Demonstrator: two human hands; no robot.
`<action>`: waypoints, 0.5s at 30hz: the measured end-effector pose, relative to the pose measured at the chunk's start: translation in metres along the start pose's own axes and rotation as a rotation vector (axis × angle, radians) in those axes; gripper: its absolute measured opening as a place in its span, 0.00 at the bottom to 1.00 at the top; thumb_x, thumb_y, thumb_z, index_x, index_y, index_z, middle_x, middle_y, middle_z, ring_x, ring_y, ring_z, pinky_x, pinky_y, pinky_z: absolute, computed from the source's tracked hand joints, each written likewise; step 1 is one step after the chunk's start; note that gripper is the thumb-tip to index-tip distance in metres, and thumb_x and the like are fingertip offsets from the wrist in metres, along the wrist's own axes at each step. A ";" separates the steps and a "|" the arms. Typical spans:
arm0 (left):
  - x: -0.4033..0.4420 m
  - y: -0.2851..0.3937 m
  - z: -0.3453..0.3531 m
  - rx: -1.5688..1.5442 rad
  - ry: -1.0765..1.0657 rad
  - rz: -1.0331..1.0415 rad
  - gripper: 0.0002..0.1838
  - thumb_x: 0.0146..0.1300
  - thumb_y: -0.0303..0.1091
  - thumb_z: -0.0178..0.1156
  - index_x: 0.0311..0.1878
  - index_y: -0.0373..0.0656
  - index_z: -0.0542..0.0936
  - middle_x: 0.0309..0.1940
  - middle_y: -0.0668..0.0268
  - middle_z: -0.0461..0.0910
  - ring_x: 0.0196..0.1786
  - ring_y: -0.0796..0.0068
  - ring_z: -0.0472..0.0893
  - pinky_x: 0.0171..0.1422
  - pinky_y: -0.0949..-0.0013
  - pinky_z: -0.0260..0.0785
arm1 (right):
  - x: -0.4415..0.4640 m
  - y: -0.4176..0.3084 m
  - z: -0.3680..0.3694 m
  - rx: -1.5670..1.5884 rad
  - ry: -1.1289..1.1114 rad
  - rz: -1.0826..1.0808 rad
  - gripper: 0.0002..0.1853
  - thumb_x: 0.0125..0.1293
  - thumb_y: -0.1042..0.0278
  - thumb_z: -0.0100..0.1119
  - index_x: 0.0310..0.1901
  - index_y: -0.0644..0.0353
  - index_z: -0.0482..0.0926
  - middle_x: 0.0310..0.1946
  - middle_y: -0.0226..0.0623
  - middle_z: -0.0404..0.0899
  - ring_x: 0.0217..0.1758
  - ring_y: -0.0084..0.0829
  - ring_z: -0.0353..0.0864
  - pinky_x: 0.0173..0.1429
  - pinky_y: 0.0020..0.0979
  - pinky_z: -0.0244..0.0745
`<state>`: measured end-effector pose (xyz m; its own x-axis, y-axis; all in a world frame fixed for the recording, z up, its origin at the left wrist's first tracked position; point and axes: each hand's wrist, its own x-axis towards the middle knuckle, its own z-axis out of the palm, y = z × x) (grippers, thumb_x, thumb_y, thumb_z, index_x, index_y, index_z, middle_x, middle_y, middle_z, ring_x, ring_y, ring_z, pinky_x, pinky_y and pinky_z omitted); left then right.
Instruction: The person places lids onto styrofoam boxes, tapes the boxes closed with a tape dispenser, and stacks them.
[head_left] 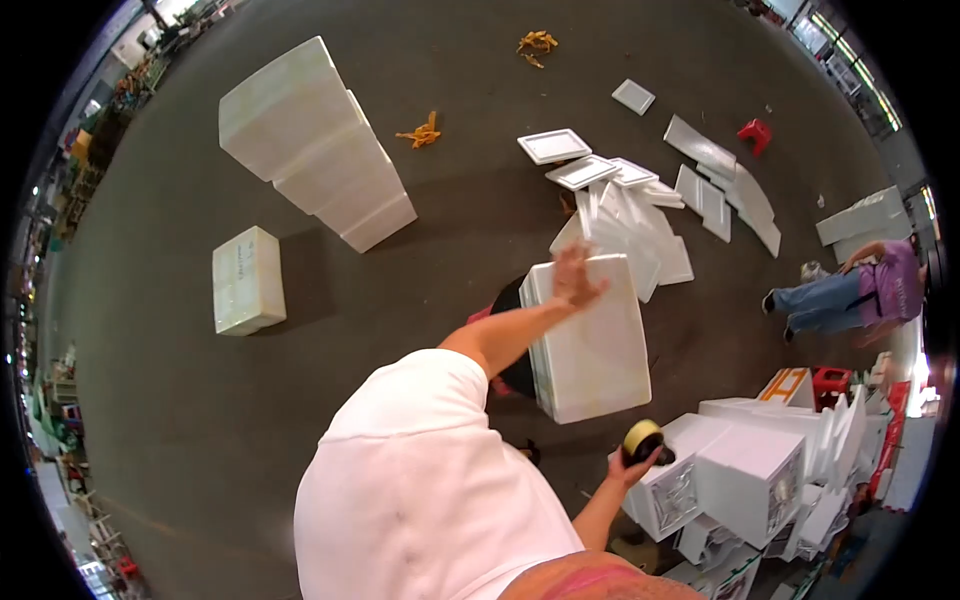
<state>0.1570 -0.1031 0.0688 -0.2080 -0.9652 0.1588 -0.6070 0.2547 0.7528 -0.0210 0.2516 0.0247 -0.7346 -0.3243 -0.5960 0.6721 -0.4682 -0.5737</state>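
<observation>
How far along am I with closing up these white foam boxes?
Apparently done: the stack of white foam boxes and the single white foam box near it; I can't confirm tape.
In hand: your left hand is over a closed-looking white box; your right hand holds a yellow tape roll.
Seemingly left: open-looking white boxes at right, flat white lids on the floor.

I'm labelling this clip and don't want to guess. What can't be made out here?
All in the head view:
- Whether the left hand touches the white box: motion blur.
- That box's contents: hidden by its top and sides.
- The black object beneath: mostly covered by box and arm.
- Writing on the lone box: too small.
</observation>
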 end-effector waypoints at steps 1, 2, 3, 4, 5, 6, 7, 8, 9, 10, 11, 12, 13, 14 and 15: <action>0.006 -0.021 0.026 0.231 0.086 -0.074 0.47 0.52 0.63 0.64 0.71 0.45 0.64 0.71 0.55 0.63 0.75 0.52 0.56 0.76 0.50 0.49 | 0.009 -0.014 -0.025 -0.068 0.076 0.011 0.29 0.65 0.50 0.63 0.65 0.52 0.72 0.65 0.35 0.71 0.65 0.37 0.71 0.67 0.44 0.67; 0.014 -0.041 0.020 0.249 -0.079 -0.239 0.44 0.52 0.68 0.63 0.65 0.45 0.72 0.64 0.55 0.73 0.71 0.53 0.65 0.73 0.52 0.55 | 0.021 -0.013 -0.051 -0.151 0.003 0.082 0.26 0.65 0.53 0.62 0.63 0.52 0.74 0.64 0.34 0.72 0.64 0.37 0.73 0.66 0.43 0.69; 0.028 -0.058 -0.018 0.038 -0.635 -0.405 0.41 0.53 0.71 0.60 0.51 0.40 0.81 0.57 0.55 0.79 0.65 0.54 0.73 0.71 0.54 0.59 | -0.001 0.003 -0.044 -0.146 -0.034 0.122 0.24 0.65 0.56 0.61 0.61 0.53 0.75 0.61 0.35 0.75 0.61 0.37 0.75 0.64 0.43 0.70; 0.024 -0.067 -0.020 0.028 -0.617 -0.416 0.41 0.53 0.71 0.60 0.51 0.40 0.81 0.57 0.55 0.79 0.65 0.54 0.73 0.71 0.54 0.59 | -0.017 0.013 -0.030 -0.112 -0.100 0.198 0.23 0.64 0.56 0.62 0.59 0.55 0.76 0.58 0.35 0.77 0.59 0.37 0.77 0.62 0.43 0.72; 0.011 -0.073 -0.018 -0.007 -0.537 -0.355 0.41 0.53 0.73 0.60 0.49 0.39 0.83 0.54 0.55 0.80 0.62 0.54 0.75 0.69 0.54 0.61 | -0.013 0.024 -0.028 -0.149 -0.115 0.211 0.22 0.63 0.56 0.62 0.57 0.56 0.77 0.56 0.35 0.78 0.58 0.37 0.77 0.60 0.42 0.73; -0.002 -0.077 -0.018 -0.039 -0.456 -0.293 0.41 0.52 0.74 0.59 0.47 0.39 0.84 0.52 0.55 0.82 0.59 0.54 0.78 0.67 0.54 0.64 | -0.012 0.034 -0.024 -0.186 -0.129 0.223 0.22 0.63 0.55 0.63 0.55 0.57 0.78 0.55 0.35 0.79 0.57 0.36 0.78 0.59 0.41 0.74; -0.011 -0.079 -0.029 -0.065 -0.481 -0.339 0.44 0.50 0.77 0.59 0.48 0.40 0.84 0.52 0.54 0.81 0.60 0.53 0.77 0.65 0.56 0.67 | -0.011 0.048 -0.013 -0.219 -0.170 0.233 0.22 0.60 0.54 0.64 0.53 0.54 0.80 0.52 0.33 0.82 0.51 0.34 0.81 0.55 0.35 0.76; -0.018 -0.077 -0.039 -0.051 -0.442 -0.353 0.44 0.50 0.77 0.59 0.48 0.40 0.84 0.52 0.54 0.81 0.60 0.53 0.77 0.65 0.56 0.67 | -0.005 0.061 0.004 -0.280 -0.171 0.186 0.21 0.61 0.54 0.63 0.53 0.56 0.80 0.51 0.31 0.82 0.50 0.32 0.81 0.54 0.33 0.77; -0.026 -0.080 -0.035 -0.014 -0.407 -0.408 0.46 0.49 0.79 0.57 0.47 0.39 0.84 0.51 0.53 0.82 0.60 0.53 0.77 0.64 0.56 0.67 | 0.000 0.057 0.014 -0.313 -0.161 0.171 0.21 0.62 0.55 0.61 0.53 0.57 0.79 0.50 0.31 0.82 0.50 0.32 0.81 0.54 0.33 0.76; -0.030 -0.079 -0.042 0.027 -0.379 -0.450 0.48 0.48 0.81 0.55 0.46 0.39 0.84 0.50 0.52 0.82 0.60 0.53 0.78 0.64 0.55 0.67 | -0.001 0.053 0.031 -0.333 -0.148 0.151 0.20 0.63 0.55 0.59 0.53 0.58 0.79 0.50 0.31 0.81 0.50 0.31 0.81 0.54 0.32 0.76; -0.036 -0.080 -0.053 0.004 -0.405 -0.524 0.49 0.47 0.83 0.53 0.44 0.38 0.85 0.50 0.51 0.82 0.59 0.52 0.78 0.63 0.55 0.68 | -0.007 0.045 0.045 -0.419 -0.174 0.155 0.20 0.65 0.55 0.55 0.53 0.60 0.78 0.51 0.32 0.81 0.52 0.31 0.81 0.56 0.32 0.76; -0.044 -0.078 -0.074 -0.020 -0.429 -0.598 0.51 0.46 0.85 0.51 0.42 0.37 0.85 0.49 0.50 0.83 0.59 0.52 0.79 0.62 0.55 0.68 | 0.018 0.048 0.035 -0.746 -0.510 -0.057 0.22 0.67 0.55 0.53 0.54 0.62 0.77 0.52 0.34 0.80 0.55 0.33 0.80 0.58 0.34 0.75; -0.047 -0.089 -0.087 -0.043 -0.422 -0.595 0.52 0.45 0.86 0.48 0.38 0.36 0.86 0.46 0.49 0.84 0.56 0.50 0.80 0.60 0.55 0.69 | 0.014 0.054 0.052 -0.700 -0.501 0.008 0.22 0.67 0.55 0.53 0.55 0.62 0.77 0.53 0.35 0.79 0.55 0.34 0.80 0.59 0.35 0.75; -0.057 -0.096 -0.103 -0.039 -0.312 -0.610 0.52 0.45 0.87 0.49 0.34 0.36 0.86 0.42 0.50 0.85 0.53 0.52 0.82 0.57 0.55 0.70 | 0.003 0.041 0.071 -0.678 -0.492 0.072 0.23 0.67 0.55 0.52 0.56 0.63 0.76 0.53 0.35 0.79 0.56 0.35 0.79 0.60 0.36 0.74; -0.053 -0.098 -0.126 -0.021 -0.306 -0.614 0.52 0.44 0.87 0.49 0.32 0.36 0.86 0.39 0.50 0.85 0.51 0.52 0.83 0.56 0.55 0.71 | -0.036 0.036 0.112 -0.755 -0.468 0.128 0.23 0.68 0.56 0.51 0.57 0.64 0.76 0.55 0.37 0.78 0.58 0.36 0.78 0.63 0.37 0.73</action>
<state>0.3240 -0.0848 0.0671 -0.0398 -0.8730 -0.4862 -0.6697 -0.3378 0.6614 0.0192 0.1540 0.0880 -0.5018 -0.7161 -0.4852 0.5123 0.2059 -0.8338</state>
